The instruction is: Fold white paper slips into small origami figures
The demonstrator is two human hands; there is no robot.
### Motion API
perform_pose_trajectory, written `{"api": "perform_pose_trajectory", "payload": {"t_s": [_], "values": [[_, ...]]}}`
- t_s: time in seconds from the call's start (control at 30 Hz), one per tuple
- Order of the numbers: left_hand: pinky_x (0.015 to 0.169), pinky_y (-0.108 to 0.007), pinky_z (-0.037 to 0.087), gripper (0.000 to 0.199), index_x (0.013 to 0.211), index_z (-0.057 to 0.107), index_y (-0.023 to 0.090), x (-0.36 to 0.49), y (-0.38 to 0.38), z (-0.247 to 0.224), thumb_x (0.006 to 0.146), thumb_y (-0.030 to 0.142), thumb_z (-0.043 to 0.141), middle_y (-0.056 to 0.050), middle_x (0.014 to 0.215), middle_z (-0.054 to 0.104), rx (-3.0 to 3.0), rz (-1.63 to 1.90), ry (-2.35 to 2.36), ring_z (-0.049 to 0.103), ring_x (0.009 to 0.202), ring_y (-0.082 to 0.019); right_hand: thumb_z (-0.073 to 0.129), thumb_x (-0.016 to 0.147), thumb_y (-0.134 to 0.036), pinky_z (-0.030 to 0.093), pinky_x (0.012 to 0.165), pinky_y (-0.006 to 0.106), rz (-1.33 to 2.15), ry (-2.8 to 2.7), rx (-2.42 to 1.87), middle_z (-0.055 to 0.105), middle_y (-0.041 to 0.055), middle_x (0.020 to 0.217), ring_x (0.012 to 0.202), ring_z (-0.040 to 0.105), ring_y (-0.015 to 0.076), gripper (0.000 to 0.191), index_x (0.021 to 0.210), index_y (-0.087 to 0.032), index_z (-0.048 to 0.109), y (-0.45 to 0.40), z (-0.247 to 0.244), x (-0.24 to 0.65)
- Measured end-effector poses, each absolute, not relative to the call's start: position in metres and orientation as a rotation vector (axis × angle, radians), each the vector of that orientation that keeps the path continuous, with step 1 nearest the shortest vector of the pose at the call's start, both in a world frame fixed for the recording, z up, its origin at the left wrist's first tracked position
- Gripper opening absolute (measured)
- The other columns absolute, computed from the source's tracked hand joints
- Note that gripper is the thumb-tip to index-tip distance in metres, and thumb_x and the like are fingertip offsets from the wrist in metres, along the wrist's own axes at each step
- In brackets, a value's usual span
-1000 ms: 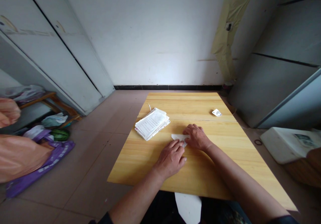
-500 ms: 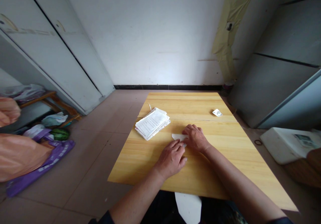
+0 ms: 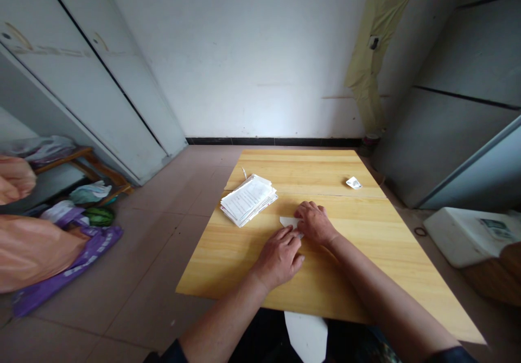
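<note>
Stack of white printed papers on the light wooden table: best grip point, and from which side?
Pinch the stack of white printed papers at its long far-left edge, coming from the far left, thumb on top, fingers eased underneath. It lies flat on the light wooden table, sheets loose and slightly fanned, so a long-edge pinch should likely hold them together. That edge also faces away from the person's left hand.

A smooth, pale wood tabletop (image 3: 260, 265) under matt white paper (image 3: 290, 222).

White wall (image 3: 240, 53), black skirting board (image 3: 272, 141), beige floor tiles (image 3: 150, 254), white wardrobe doors (image 3: 93, 64) left, grey cabinet (image 3: 459, 102) right
</note>
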State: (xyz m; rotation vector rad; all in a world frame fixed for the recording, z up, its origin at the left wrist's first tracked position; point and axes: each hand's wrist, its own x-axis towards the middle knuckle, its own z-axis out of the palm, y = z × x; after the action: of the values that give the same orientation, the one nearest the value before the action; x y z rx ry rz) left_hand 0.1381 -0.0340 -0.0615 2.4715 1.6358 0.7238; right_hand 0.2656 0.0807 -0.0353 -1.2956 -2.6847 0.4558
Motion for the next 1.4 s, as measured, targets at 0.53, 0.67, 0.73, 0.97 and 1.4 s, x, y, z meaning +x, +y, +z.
{"api": "perform_pose_trajectory", "payload": {"t_s": [0.53, 0.67, 0.73, 0.97, 1.4], "values": [[0.107, -0.042, 0.041, 0.035, 0.116, 0.054, 0.016, 0.137, -0.035, -0.062, 0.081, 0.02, 0.057, -0.01, 0.127, 0.056, 2.443, 0.727, 1.616, 0.045, 0.126, -0.025, 0.048, 0.078, -0.013, 0.037, 0.079, 0.034, 0.375, -2.724, -1.483, 0.061, 0.0109, 0.105, 0.103, 0.051, 0.0235, 0.016, 0.084, -0.017, 0.062, 0.079, -0.024, 0.256], [0.106, -0.044, 0.042, 0.027, 0.107, 0.057, 0.017, 0.137, -0.035, -0.064, 0.081, 0.021, 0.058, -0.011, 0.126, 0.056, 2.436, 0.727, 1.629, 0.046, 0.125, -0.026, 0.047, 0.08, -0.014, 0.038, 0.078, 0.035, 0.417, -2.728, -1.566, 0.065, 0.01, 0.1, 0.098, 0.056, 0.023, 0.018, 0.091, -0.019, 0.061, 0.077, -0.017, 0.252], [0.105, -0.044, 0.043, 0.022, 0.102, 0.058, 0.018, 0.137, -0.035, -0.065, 0.081, 0.021, 0.057, -0.01, 0.126, 0.056, 2.432, 0.731, 1.626, 0.047, 0.124, -0.026, 0.047, 0.08, -0.015, 0.038, 0.078, 0.036, 0.436, -2.731, -1.604, 0.067, 0.0088, 0.098, 0.095, 0.059, 0.0229, 0.02, 0.094, -0.02, 0.06, 0.077, -0.014, 0.25], [0.106, -0.042, 0.043, 0.019, 0.1, 0.058, 0.017, 0.137, -0.036, -0.066, 0.081, 0.019, 0.056, -0.01, 0.125, 0.057, 2.447, 0.751, 1.614, 0.048, 0.123, -0.024, 0.049, 0.078, -0.018, 0.041, 0.077, 0.036, 0.427, -2.724, -1.6, 0.066, 0.0102, 0.1, 0.099, 0.057, 0.0253, 0.018, 0.088, -0.019, 0.064, 0.075, -0.014, 0.25], [0.103, -0.042, 0.046, 0.014, 0.094, 0.061, 0.017, 0.137, -0.035, -0.069, 0.083, 0.017, 0.052, -0.011, 0.117, 0.061, 2.554, 0.789, 1.578, 0.053, 0.117, -0.024, 0.049, 0.075, -0.019, 0.041, 0.079, 0.04, 0.469, -2.689, -1.753, 0.069, 0.0103, 0.102, 0.096, 0.062, 0.0254, 0.028, 0.1, -0.021, 0.061, 0.075, -0.015, 0.24]]}}
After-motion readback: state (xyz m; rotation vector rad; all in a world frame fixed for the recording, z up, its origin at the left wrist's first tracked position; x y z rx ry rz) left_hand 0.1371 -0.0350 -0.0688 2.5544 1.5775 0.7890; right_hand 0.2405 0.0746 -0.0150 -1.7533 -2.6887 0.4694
